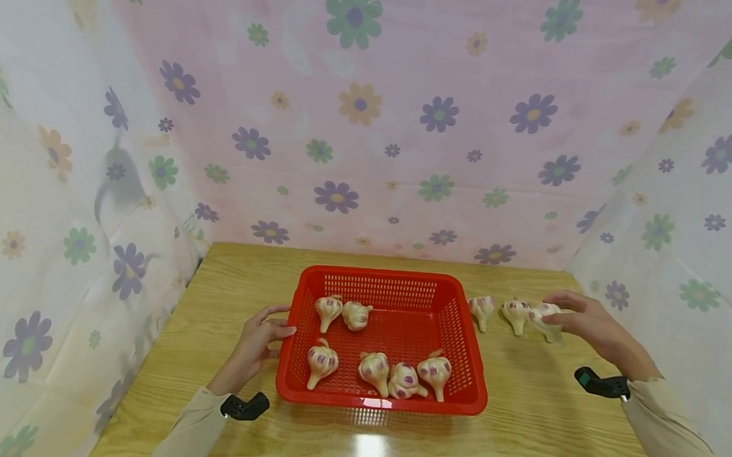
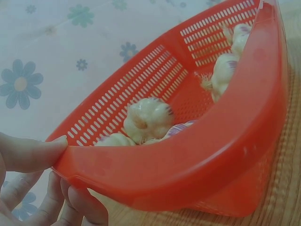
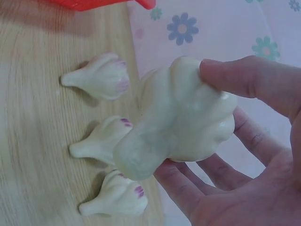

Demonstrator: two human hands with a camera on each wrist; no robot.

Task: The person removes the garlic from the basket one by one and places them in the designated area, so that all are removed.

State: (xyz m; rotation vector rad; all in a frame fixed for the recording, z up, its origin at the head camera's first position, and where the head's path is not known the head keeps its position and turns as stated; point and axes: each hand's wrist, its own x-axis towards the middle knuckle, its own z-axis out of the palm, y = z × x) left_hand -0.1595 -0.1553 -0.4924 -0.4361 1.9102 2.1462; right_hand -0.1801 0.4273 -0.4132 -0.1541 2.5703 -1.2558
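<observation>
My left hand [image 1: 255, 346] grips the left rim of a red plastic basket [image 1: 388, 274]. In the left wrist view its thumb lies on top of the rim and its fingers curl beneath. My right hand [image 1: 595, 327] holds a garlic bulb [image 3: 188, 113] between thumb and fingers, right of the basket. Beside it, three more garlic bulbs lie on the table in the right wrist view: one upper [image 3: 101, 77], one middle [image 3: 101, 141] and one lower [image 3: 117, 195]. In the head view the held bulb and hand partly cover the rightmost one.
Several garlic bulbs lie inside the basket, such as a garlic bulb [image 1: 322, 364] at the front left and another garlic bulb [image 1: 356, 316] toward the back. Beneath is a wooden table [image 1: 241, 271]. A flowered curtain [image 1: 395, 121] stands behind and along both sides.
</observation>
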